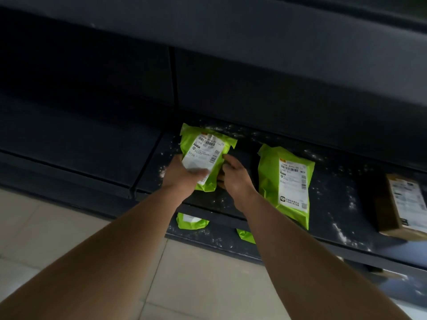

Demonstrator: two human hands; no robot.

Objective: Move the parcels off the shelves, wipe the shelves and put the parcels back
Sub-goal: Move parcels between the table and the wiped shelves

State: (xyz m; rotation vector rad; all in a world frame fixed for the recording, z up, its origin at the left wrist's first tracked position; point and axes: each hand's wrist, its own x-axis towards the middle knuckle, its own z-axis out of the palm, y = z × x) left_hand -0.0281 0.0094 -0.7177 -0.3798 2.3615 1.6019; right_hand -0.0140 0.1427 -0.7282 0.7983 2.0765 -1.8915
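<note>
A green parcel (205,150) with a white label is held over the dark shelf (332,188), which is speckled with white dust. My left hand (182,173) grips its lower left side, thumb across the label. My right hand (235,179) grips its right edge with curled fingers. A second green parcel (286,183) lies on the shelf just right of my right hand. A brown cardboard parcel (402,204) sits at the far right of the same shelf.
Two more green parcels (191,224) (246,236) show on the lower shelf (208,234) beneath my arms. The neighbouring shelf bay (76,146) lies to the left past a divider. Pale floor tiles (57,227) fill the lower left.
</note>
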